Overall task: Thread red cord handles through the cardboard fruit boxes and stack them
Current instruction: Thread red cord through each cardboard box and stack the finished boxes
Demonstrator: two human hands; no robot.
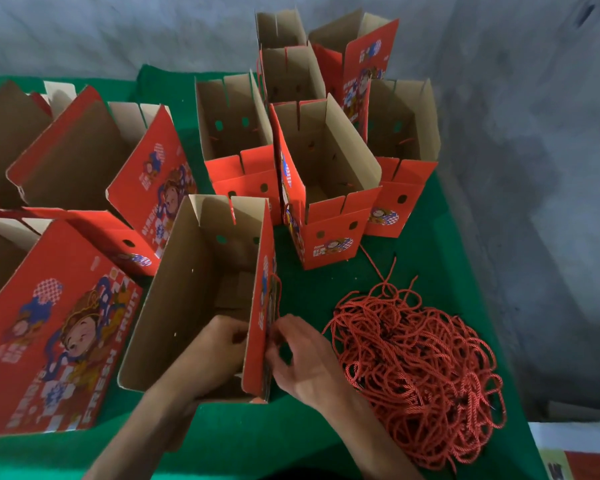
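Threading step in hand, on the open fruit box (201, 292) at lower centre of the frame. Left hand (219, 344) is inside the box against its right wall; its fingers are curled at the inner face, what they hold is hidden, so can't tell if they have the cord end. Right hand (302, 358) is outside the same wall, fingers (274, 341) bunched and pinching a red cord (278, 299) that runs up along the printed face toward an upper hole. Looks like one end is already through and the second end is being fed at the lower hole; that's a judgement, the hole itself is covered by the fingers.

Loose cord pile (416, 375) lies lower right on the green surface (326, 427), just beside the right hand. Upright boxes (326, 181) cluster at upper centre, some with cord visible; larger boxes (59, 323) lie tilted at left.

Next move probably calls for pushing the cord tip through the hole from outside, catching it inside with the left hand, pulling snug and securing it, then moving the box to the group. No stacking yet visible.
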